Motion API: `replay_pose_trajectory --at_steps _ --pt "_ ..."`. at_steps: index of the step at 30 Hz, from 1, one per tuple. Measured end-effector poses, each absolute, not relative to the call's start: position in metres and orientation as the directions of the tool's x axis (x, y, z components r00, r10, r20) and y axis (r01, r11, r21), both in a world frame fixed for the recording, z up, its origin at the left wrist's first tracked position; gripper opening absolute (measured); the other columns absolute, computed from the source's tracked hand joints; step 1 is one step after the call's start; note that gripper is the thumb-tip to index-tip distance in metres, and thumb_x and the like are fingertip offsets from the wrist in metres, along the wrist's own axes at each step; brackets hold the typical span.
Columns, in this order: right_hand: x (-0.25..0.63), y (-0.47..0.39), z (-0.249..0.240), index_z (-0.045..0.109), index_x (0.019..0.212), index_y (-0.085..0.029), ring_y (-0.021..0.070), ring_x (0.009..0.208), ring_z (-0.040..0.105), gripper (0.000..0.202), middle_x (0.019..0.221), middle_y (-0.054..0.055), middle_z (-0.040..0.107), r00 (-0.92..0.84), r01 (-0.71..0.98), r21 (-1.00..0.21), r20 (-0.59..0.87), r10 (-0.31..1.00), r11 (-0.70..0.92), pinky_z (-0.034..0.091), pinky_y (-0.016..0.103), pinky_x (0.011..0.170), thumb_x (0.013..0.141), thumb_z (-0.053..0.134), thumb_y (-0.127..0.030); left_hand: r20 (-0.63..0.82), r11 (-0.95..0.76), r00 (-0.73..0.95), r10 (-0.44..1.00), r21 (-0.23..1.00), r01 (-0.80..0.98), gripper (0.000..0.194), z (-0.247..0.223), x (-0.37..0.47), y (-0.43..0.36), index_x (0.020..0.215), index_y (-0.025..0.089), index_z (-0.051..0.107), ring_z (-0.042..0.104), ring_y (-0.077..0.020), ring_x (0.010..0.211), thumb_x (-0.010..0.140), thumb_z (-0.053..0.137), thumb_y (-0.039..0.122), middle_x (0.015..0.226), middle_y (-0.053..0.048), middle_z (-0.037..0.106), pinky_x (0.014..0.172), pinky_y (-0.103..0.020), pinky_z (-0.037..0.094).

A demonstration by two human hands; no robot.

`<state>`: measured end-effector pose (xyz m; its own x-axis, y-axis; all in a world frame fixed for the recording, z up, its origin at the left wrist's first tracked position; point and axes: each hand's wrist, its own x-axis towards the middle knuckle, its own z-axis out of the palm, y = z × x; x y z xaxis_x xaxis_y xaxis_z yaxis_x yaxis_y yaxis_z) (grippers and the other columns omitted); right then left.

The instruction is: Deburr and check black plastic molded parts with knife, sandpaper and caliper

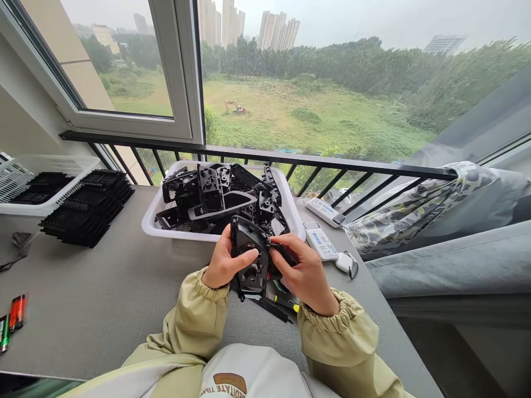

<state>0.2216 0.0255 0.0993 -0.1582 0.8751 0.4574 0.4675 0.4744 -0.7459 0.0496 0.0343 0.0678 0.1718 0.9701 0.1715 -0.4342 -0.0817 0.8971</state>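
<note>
My left hand [227, 260] grips the left side of a black moulded plastic housing [253, 271], its thumb lying across the front. The housing is upright, with openings and clips on its face. On its right side, my right hand [305, 271] is closed, thumb and fingers pinching a smaller dark plastic piece [284, 253] against the housing's edge. Whether that piece is joined to the housing, I cannot tell. Just beyond both hands stands a white plastic basket [151, 221] heaped with similar black plastic parts [232, 193]. Partly hidden under the housing lie yellow-tipped tools [296, 308].
Stacked black plastic trays [89, 207] sit at the left beside a white perforated basket [78, 166]. Orange and green cylinders [17, 312] lie at the left edge. White packs [321, 241] and a small white case [345, 262] are at the right. A black railing [290, 157] borders the table's back.
</note>
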Motion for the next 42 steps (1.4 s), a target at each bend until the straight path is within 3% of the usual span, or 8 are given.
replay_pose_trajectory --at_steps 6,10,13,22,25,34,38,42 --pt "0.243 0.020 0.116 0.066 0.089 -0.020 0.0162 0.069 0.065 0.009 0.079 0.003 0.070 -0.349 0.434 -0.787 0.301 0.887 0.438 0.053 0.026 0.061 0.084 0.058 -0.022 0.120 -0.019 0.234 0.965 0.919 -0.393 0.043 0.073 0.051 0.034 0.098 0.019 0.053 0.056 -0.0113 0.072 0.067 0.079 0.034 0.084 0.001 0.061 0.068 -0.023 0.048" --pt "0.242 0.024 0.120 0.065 0.104 -0.023 0.0144 0.070 0.065 0.018 0.089 0.003 0.069 -0.130 0.395 -0.796 0.445 0.886 0.458 0.054 0.025 0.061 0.087 0.058 -0.022 0.098 0.037 0.356 0.929 0.935 -0.353 0.046 0.079 0.052 0.032 0.102 0.019 0.054 0.055 -0.0116 0.071 0.066 0.079 0.035 0.085 0.000 0.061 0.066 -0.024 0.048" --pt "0.230 0.029 0.116 0.068 0.105 -0.024 0.0165 0.087 0.065 0.022 0.100 0.005 0.067 -0.198 0.445 -0.686 0.552 0.810 0.576 0.055 0.028 0.075 0.089 0.054 -0.017 0.071 0.080 0.419 0.905 0.940 -0.332 0.049 0.080 0.054 0.030 0.102 0.019 0.053 0.053 -0.0100 0.064 0.065 0.080 0.035 0.081 0.001 0.058 0.059 -0.023 0.047" --pt "0.238 0.026 0.110 0.068 0.101 -0.022 0.0187 0.076 0.066 0.020 0.087 0.005 0.070 -0.175 0.575 -0.686 0.429 0.886 0.446 0.055 0.031 0.069 0.088 0.052 -0.019 0.095 -0.031 0.154 0.983 0.927 -0.374 0.043 0.075 0.048 0.037 0.098 0.019 0.052 0.057 -0.0107 0.074 0.067 0.080 0.032 0.085 0.001 0.062 0.068 -0.022 0.049" --pt "0.229 0.023 0.117 0.065 0.105 -0.023 0.0182 0.082 0.066 0.019 0.094 0.005 0.069 -0.063 0.508 -0.722 0.513 0.856 0.470 0.055 0.032 0.074 0.090 0.054 -0.021 0.068 0.008 0.213 0.975 0.942 -0.336 0.049 0.078 0.050 0.037 0.097 0.019 0.051 0.057 -0.0106 0.076 0.062 0.083 0.028 0.087 0.001 0.062 0.069 -0.022 0.049" --pt "0.219 0.037 0.109 0.066 0.103 -0.023 0.0171 0.084 0.065 0.019 0.095 0.006 0.064 -0.425 0.442 -0.662 0.440 0.791 0.605 0.056 0.031 0.073 0.091 0.051 -0.020 0.131 -0.083 0.218 0.967 0.972 -0.218 0.040 0.083 0.048 0.038 0.086 0.019 0.044 0.046 -0.0063 0.063 0.064 0.077 0.023 0.073 0.005 0.050 0.057 -0.018 0.040" --pt "0.230 0.033 0.111 0.066 0.097 -0.022 0.0168 0.073 0.064 0.015 0.084 0.004 0.065 -0.376 0.548 -0.651 0.370 0.850 0.526 0.054 0.030 0.065 0.089 0.054 -0.019 0.132 -0.088 0.209 0.969 0.974 -0.209 0.039 0.083 0.046 0.038 0.089 0.019 0.044 0.047 -0.0076 0.065 0.066 0.075 0.023 0.075 0.005 0.052 0.061 -0.020 0.042" --pt "0.219 0.027 0.118 0.066 0.102 -0.024 0.0182 0.085 0.064 0.017 0.093 0.006 0.064 -0.271 0.520 -0.627 0.522 0.809 0.580 0.054 0.032 0.075 0.091 0.054 -0.021 0.150 -0.096 0.223 0.963 0.967 -0.236 0.038 0.082 0.048 0.037 0.091 0.020 0.045 0.047 -0.0084 0.068 0.066 0.074 0.022 0.078 0.004 0.051 0.061 -0.020 0.040"
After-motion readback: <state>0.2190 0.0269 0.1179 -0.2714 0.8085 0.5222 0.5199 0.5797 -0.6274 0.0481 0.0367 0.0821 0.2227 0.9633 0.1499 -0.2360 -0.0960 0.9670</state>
